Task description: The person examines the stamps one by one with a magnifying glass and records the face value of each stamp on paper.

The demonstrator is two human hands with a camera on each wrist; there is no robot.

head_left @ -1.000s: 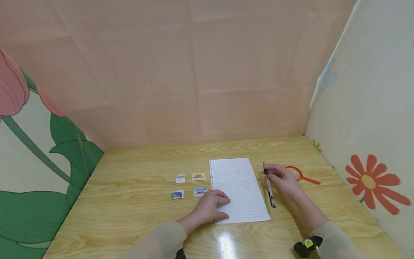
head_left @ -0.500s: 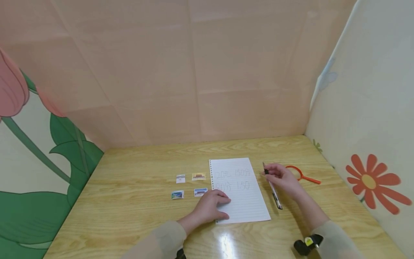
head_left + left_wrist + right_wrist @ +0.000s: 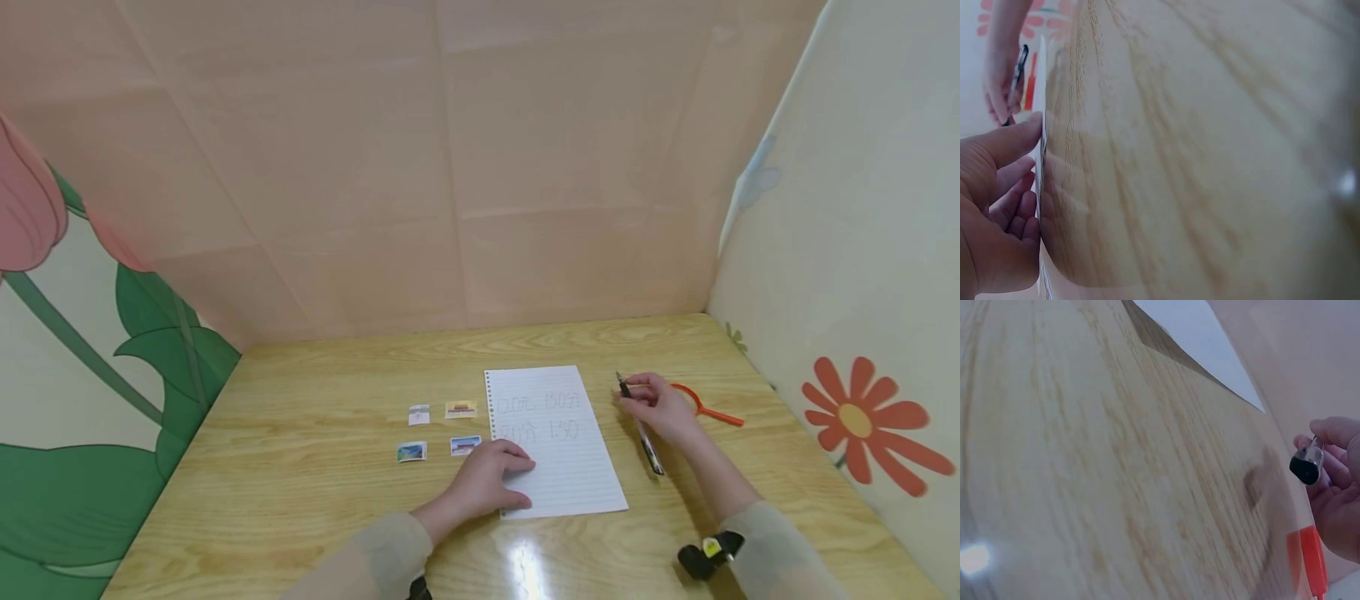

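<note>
My left hand (image 3: 487,479) rests on the lower left part of a lined, hole-punched sheet of paper (image 3: 562,479), with handwritten numbers and characters on its upper half. In the left wrist view, that hand (image 3: 1000,219) lies along the paper's edge with loosely bent fingers. To the right of the sheet, my right hand (image 3: 663,410) pinches a pen (image 3: 649,450) near its dark upper end, the other end slanting down toward me. The right wrist view looks onto the black end of the pen (image 3: 1305,469) between thumb and fingers.
Several small stamp-like pictures lie left of the paper, among them a yellow one (image 3: 461,409) and a green-blue one (image 3: 412,452). An orange-red magnifying glass (image 3: 722,417) lies beyond the right hand, its ring partly hidden. Walls border the wooden table (image 3: 315,467) at the back and sides.
My right hand has shifted slightly right, away from the paper, and the pen's lower end has swung to the right. The left hand and paper have stayed in place.
</note>
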